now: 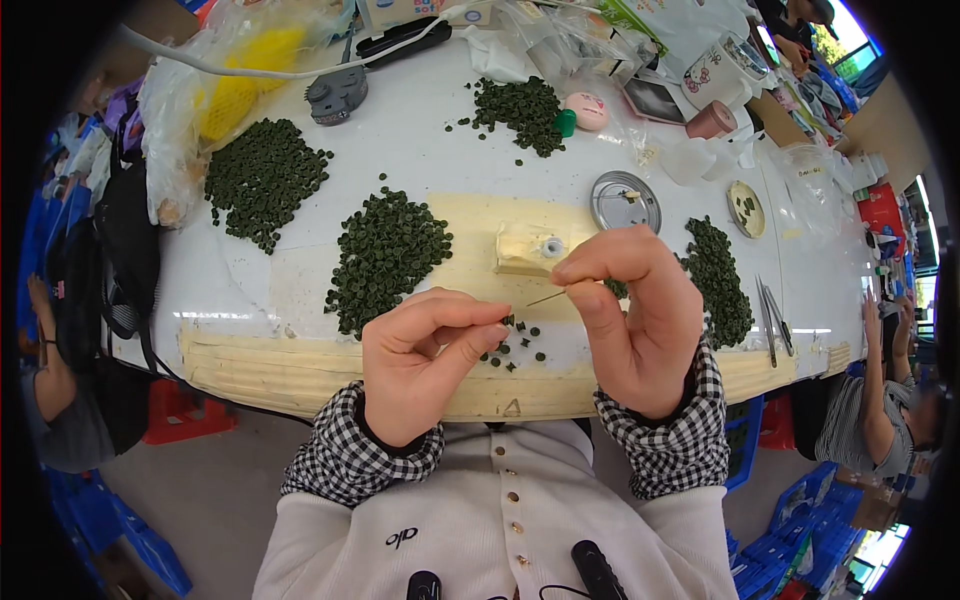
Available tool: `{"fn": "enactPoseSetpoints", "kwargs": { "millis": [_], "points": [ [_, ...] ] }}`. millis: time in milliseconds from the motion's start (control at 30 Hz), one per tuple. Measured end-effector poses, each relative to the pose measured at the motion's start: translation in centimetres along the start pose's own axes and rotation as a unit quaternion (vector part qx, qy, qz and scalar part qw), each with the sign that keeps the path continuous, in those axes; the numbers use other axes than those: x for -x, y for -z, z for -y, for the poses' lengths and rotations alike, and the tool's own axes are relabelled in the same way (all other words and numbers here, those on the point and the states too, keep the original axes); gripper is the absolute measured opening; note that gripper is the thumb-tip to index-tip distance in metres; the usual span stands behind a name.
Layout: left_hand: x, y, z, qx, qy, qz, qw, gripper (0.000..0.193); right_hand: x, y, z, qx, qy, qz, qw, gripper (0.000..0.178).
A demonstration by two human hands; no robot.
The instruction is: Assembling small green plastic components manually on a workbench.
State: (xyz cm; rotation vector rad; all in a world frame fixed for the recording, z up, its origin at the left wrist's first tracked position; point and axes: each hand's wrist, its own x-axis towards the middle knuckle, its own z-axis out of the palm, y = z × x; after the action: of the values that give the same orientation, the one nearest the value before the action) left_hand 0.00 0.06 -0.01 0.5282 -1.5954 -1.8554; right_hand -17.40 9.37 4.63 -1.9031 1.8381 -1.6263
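My left hand (425, 355) is closed in a pinch, with a small dark green piece (508, 320) at its fingertips. Thumb and forefinger of my right hand (645, 325) are pressed together on a thin needle-like pin (545, 298), whose free end points toward the left fingertips. Several loose dark green pieces (524, 341) lie on the table just beneath the hands. Beyond them stands a block wrapped in cream tape (518, 248) with a round metal fitting on it. A big pile of dark green pieces (392, 250) sits left of the block.
More green piles lie at left (265, 180), at back (520, 110) and at right (717, 285). A round metal dish (625, 203) is behind my right hand. Tweezers (768, 320) rest far right. A white cable (290, 74) crosses the back. Other people sit at both sides.
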Motion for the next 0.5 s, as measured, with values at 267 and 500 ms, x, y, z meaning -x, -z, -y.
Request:
{"fn": "enactPoseSetpoints", "kwargs": {
  "millis": [267, 500],
  "points": [
    [-0.16, -0.09, 0.19, 0.003, -0.016, 0.006, 1.000, 0.017, 0.01, -0.42, 0.12, -0.082, -0.002, 0.059, 0.995, 0.011],
    [-0.16, -0.13, 0.27, 0.012, -0.019, 0.005, 1.000, 0.018, -0.20, -0.49, 0.22, -0.078, 0.009, 0.067, 0.995, 0.012]
  ]
}}
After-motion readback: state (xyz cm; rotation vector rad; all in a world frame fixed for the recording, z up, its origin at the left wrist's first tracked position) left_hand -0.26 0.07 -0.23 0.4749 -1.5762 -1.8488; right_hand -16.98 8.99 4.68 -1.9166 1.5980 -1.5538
